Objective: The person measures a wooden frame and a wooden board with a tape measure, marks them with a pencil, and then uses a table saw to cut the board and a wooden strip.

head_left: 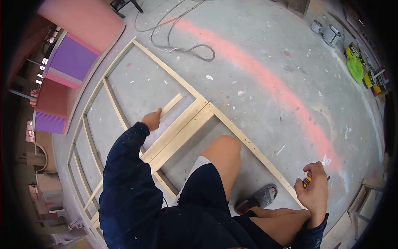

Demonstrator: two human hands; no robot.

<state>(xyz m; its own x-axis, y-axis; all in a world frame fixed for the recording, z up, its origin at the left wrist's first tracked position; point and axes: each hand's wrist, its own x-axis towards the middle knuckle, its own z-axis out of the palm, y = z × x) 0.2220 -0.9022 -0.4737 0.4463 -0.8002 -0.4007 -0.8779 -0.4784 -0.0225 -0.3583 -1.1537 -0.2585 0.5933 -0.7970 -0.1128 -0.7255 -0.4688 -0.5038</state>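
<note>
Head — hands (pixel 152 120) (pixel 314 189) hold 1 strip (pixel 171 104), 1 tool (pixel 307 180) (orange).

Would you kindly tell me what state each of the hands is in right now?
Left hand: closed on a short wooden strip.
Right hand: closed around an orange-and-black tool; its exact type cannot be told.

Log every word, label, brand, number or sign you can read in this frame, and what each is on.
"BO...": upper yellow-and-black package at the right edge; the remaining letters are too blurred to be sure of.
Lower yellow-and-black package: print too small to read.
Metal can, orange-and-black tool in the right hand: nothing readable.
</note>
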